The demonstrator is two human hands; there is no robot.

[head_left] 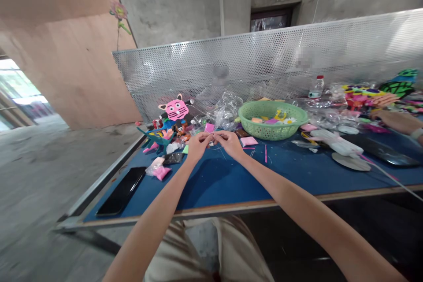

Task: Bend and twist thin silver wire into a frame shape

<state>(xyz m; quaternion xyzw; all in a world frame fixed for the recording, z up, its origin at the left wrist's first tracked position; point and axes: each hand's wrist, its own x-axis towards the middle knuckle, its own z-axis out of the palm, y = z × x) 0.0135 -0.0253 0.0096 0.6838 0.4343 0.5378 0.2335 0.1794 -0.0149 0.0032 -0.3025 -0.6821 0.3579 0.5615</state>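
Note:
My left hand (pixel 198 144) and my right hand (pixel 229 143) meet above the blue table, fingertips pinched close together. Whatever they pinch is too small to make out; thin pale strands (pixel 222 152) show just below the fingers. A bright pink piece (pixel 209 128) appears right behind the fingertips, and I cannot tell whether they touch it. To the right of my right hand are a pink clay packet (pixel 248 141) and a thin pink strip (pixel 265 153). Beyond my left hand stands a pink cat-faced figure (pixel 176 110) among small colourful clay figures.
A green basket (pixel 274 134) with colourful pieces stands behind my right hand. A black phone (pixel 121 191) and pink packets (pixel 161 172) lie at left. Crumpled clear plastic (pixel 228 112) lines the perforated metal screen (pixel 264 61). Another person's hand (pixel 386 118) is at far right.

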